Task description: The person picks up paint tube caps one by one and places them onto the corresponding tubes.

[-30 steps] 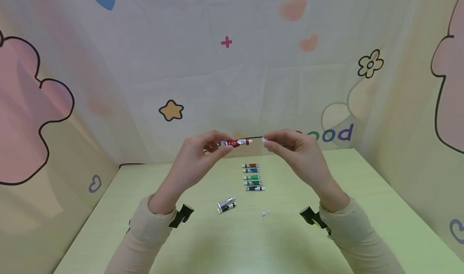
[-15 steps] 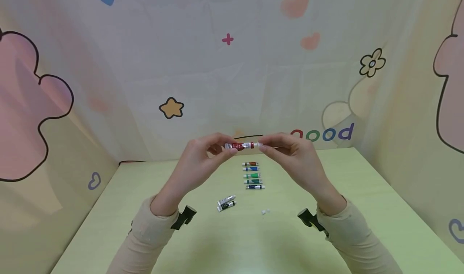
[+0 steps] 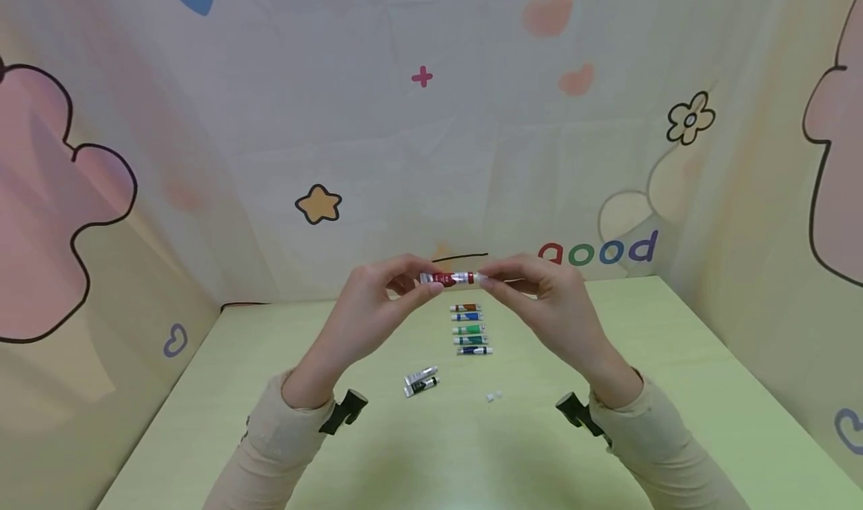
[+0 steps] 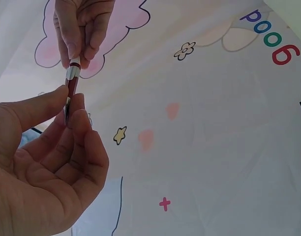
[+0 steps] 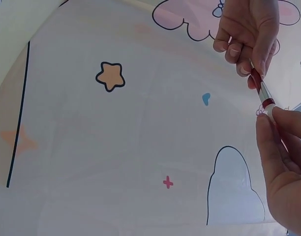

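Note:
My left hand (image 3: 374,300) pinches a red paint tube (image 3: 448,278) near its flat crimped end, between thumb and fingers. The tube lies level in the air above the table's far edge, its nozzle end toward the right. At that end, my right hand (image 3: 556,296) pinches a small white cap (image 5: 270,112), which meets the tube's neck in the right wrist view. Fingertips cover most of the cap. In the left wrist view, the tube (image 4: 72,83) runs straight from one hand to the other.
On the pale table (image 3: 323,457), several paint tubes (image 3: 470,330) lie in a column below the hands. Nearer, a silver-white tube (image 3: 422,375) lies beside a black-banded tube (image 3: 422,387). Small white pieces (image 3: 494,396) sit to their right. A printed curtain (image 3: 377,135) hangs behind.
The right hand has moved left, bringing the white cap from a gap beside the tube onto its nozzle end. The left hand and tube have shifted slightly right and down.

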The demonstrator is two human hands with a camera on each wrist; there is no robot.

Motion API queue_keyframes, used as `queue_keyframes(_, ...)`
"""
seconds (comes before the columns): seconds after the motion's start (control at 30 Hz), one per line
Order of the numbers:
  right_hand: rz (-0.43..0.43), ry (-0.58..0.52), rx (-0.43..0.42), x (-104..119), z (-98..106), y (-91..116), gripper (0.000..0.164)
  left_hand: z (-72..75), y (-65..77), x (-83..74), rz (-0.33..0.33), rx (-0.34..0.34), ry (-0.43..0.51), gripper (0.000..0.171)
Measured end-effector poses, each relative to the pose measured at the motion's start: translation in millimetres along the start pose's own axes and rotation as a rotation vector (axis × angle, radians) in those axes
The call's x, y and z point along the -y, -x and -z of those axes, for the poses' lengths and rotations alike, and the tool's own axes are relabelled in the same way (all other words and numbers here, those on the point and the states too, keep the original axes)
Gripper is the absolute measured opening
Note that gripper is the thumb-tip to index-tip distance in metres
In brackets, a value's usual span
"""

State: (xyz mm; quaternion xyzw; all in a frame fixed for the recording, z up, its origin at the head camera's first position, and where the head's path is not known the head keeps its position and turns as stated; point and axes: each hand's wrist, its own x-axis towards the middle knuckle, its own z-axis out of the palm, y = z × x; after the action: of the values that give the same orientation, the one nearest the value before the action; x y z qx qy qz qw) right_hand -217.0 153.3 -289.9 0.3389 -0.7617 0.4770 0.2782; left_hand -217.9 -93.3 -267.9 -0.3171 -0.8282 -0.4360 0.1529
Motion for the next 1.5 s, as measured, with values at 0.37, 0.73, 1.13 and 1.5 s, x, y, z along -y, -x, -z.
queue_keyframes(0.37, -0.005, -0.003, 0.013, -1.0, 2.5, 1.6, 0.022, -4.5, 2.3, -1.7, -0.006, -0.022, -0.004, 0.017)
queue_keyframes(0.73, -0.241, -0.176, 0.091, -3.1, 7.3, 4.0, 0.015, -17.6, 7.6, -4.0, -0.146, -0.117, -0.031, 0.017)
queue_keyframes(1.13, -0.39, -0.185, 0.094, -3.7, 5.3, 2.9, 0.022, -29.4, 8.4, -5.1, -0.19, -0.131, -0.05, 0.018)
queue_keyframes(1.5, -0.329, -0.085, 0.108, -7.4, 0.3, 5.2, 0.023, -25.6, 12.4, -0.8, -0.07, -0.12, -0.003, 0.018)
